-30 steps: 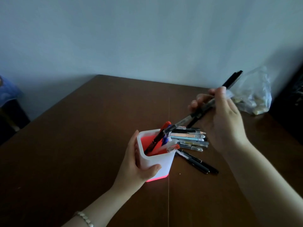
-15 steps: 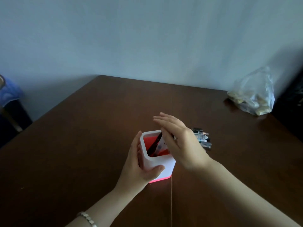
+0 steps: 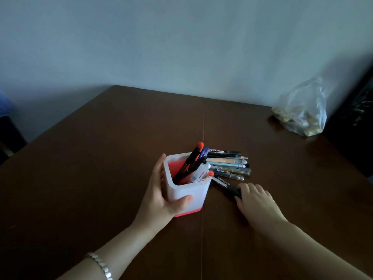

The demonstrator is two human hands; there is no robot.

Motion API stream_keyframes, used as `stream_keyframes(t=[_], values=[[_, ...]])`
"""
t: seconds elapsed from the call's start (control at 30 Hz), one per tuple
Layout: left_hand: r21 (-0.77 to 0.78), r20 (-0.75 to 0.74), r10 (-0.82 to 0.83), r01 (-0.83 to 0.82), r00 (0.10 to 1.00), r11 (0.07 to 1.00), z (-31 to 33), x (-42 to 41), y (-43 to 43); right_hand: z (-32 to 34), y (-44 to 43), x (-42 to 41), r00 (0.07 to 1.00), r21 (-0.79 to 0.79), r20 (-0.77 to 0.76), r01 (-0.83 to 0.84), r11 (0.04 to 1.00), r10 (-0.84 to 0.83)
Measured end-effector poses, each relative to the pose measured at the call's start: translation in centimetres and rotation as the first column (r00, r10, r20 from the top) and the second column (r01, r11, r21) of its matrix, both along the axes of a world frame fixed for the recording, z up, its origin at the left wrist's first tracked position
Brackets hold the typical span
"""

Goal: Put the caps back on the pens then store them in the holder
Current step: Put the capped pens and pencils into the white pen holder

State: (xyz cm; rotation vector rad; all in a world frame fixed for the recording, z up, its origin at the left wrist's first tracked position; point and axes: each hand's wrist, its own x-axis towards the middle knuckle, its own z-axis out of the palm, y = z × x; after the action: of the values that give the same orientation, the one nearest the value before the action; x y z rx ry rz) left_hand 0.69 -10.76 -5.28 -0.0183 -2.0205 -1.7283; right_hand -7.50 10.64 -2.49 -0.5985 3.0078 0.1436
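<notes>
A white pen holder with a red inside and red base stands near the middle of the table. My left hand wraps around its left and front sides. Several capped pens lean inside it, among them black ones with red and blue tips. To its right lies a pile of loose pens on the table. In front of the pile lies a black pen. My right hand rests palm down with its fingers curled over that pen's near end.
A clear plastic bag with small things inside sits at the table's far right corner. The brown table reaches a pale wall behind. Dark furniture stands off the right edge.
My right hand dropped a black pen into the holder, then moved right and down onto the black pen on the table. My left hand stayed on the holder.
</notes>
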Motion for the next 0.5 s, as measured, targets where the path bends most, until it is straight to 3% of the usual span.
stream_keyframes(t=[0.1,0.17,0.27,0.33,0.4,0.5], values=[[-0.002,0.013,-0.012,0.012,1.000,1.000,-0.1,0.1,-0.1,0.4,0.0,-0.3,0.997,-0.055,0.043,-0.056,0.997,0.058],[0.000,0.004,-0.020,0.020,1.000,1.000,-0.1,0.1,-0.1,2.1,0.7,-0.4,0.987,-0.278,0.157,-0.001,0.961,0.046],[-0.020,-0.001,-0.027,0.027,1.000,0.999,0.1,0.0,0.0,7.0,1.9,-0.1,0.990,-0.633,-0.043,-0.132,0.763,0.135],[-0.015,-0.005,-0.032,0.032,0.999,0.999,0.2,-0.1,0.0,11.7,2.3,0.9,0.971,-0.713,-0.093,-0.219,0.666,0.220],[-0.005,-0.026,-0.035,0.035,0.999,0.999,0.4,0.0,0.0,15.9,1.5,1.8,0.945,-0.652,-0.038,-0.269,0.708,0.325],[0.022,-0.073,-0.054,0.055,0.996,0.998,1.4,0.2,0.3,18.9,-1.7,2.1,0.903,-0.333,0.038,-0.392,0.858,0.427]])
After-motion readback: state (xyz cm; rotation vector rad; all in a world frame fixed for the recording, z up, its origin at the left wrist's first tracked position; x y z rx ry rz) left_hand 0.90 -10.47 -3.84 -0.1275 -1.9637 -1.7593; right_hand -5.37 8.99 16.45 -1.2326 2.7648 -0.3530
